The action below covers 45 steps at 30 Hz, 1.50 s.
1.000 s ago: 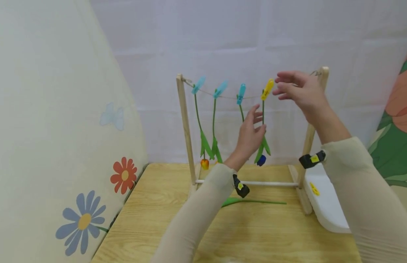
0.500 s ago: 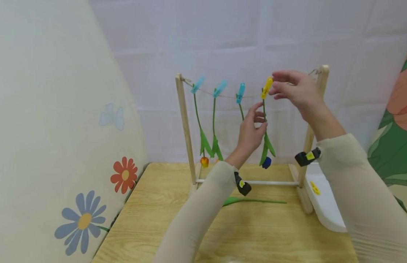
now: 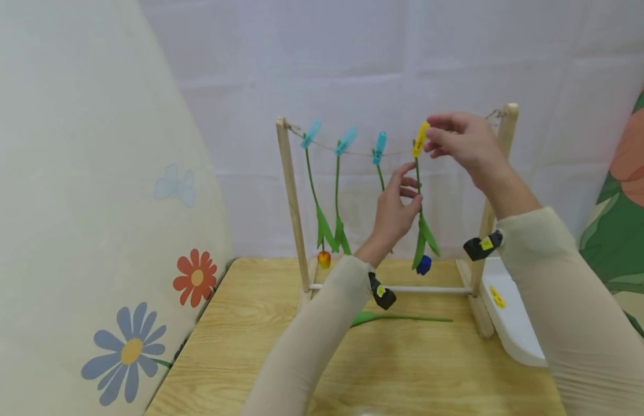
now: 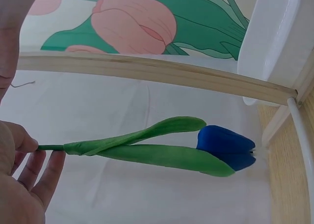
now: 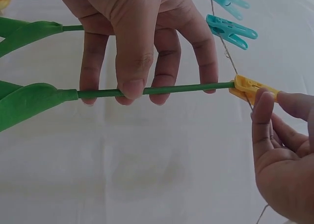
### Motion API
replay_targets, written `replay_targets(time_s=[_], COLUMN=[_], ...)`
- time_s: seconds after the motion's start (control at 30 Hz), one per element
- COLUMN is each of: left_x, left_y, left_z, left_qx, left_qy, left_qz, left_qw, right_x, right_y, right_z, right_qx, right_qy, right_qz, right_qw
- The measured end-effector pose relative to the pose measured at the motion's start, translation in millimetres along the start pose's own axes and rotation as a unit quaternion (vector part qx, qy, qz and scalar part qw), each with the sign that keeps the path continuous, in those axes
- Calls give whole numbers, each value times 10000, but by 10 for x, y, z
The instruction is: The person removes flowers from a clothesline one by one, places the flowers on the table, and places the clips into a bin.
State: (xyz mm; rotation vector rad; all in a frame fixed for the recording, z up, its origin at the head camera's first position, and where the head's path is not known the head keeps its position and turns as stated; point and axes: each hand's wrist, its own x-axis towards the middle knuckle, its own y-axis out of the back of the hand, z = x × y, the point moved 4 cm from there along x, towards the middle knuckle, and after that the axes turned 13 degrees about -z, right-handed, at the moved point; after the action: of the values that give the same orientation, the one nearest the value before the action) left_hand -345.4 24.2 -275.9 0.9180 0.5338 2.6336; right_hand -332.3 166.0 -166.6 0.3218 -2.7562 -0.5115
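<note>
A blue artificial tulip (image 4: 223, 140) hangs head down from the string (image 5: 229, 59), its stem end in a yellow clothespin (image 5: 248, 86). My left hand (image 3: 397, 211) pinches the green stem (image 5: 167, 90) below the clip, thumb on one side and fingers on the other. At the clothespin's handles, the thumb and index finger of my right hand (image 3: 467, 141) pinch from the right. Three light-blue clothespins, one of them the middle clothespin (image 3: 380, 148), hold more tulips farther left; the left tulip's bloom (image 3: 324, 260) is orange-red.
A wooden frame (image 3: 293, 202) carries the string between its two posts, with a white bar (image 3: 425, 289) low across it. Another green stem (image 3: 415, 318) lies on the table (image 3: 238, 346) in front. Beside the right post, a white tray (image 3: 519, 335) holds a yellow clothespin (image 3: 497, 297).
My right hand has moved left onto the yellow clothespin and pinches it. The left hand has closed on the stem, and the blue bloom has swung slightly right and down.
</note>
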Motion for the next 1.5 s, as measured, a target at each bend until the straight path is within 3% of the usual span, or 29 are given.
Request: replay_targets(time_s=[0.47,0.7,0.83,1.1,1.37,1.5], left_x=[-24,-22,-34,-123,-250,-306], left_y=[32,-23,-44,-47,-17,1], left_z=[-20,-2,20,-19,-28,-8], left_qx=[76,125,43,-43,97,144], left_qy=[10,-114,-240,-241,-223,-395], left_qz=[-5,-117,-210,-412,-640,-782], left_qw=[10000,9998,9995,9989,9977,9961], right_x=[10,-76,-111,-167,-237,-305], right_y=[3,35,57,94,96,106], right_z=[14,79,89,94,64,93], right_qx=[-31,633,1187,2339,2815,2779], right_qy=[-177,87,355,1099,1769,1953], right_qz=[145,665,1038,1610,1345,993], right_qw=[9997,9957,9869,9525,9335,9353])
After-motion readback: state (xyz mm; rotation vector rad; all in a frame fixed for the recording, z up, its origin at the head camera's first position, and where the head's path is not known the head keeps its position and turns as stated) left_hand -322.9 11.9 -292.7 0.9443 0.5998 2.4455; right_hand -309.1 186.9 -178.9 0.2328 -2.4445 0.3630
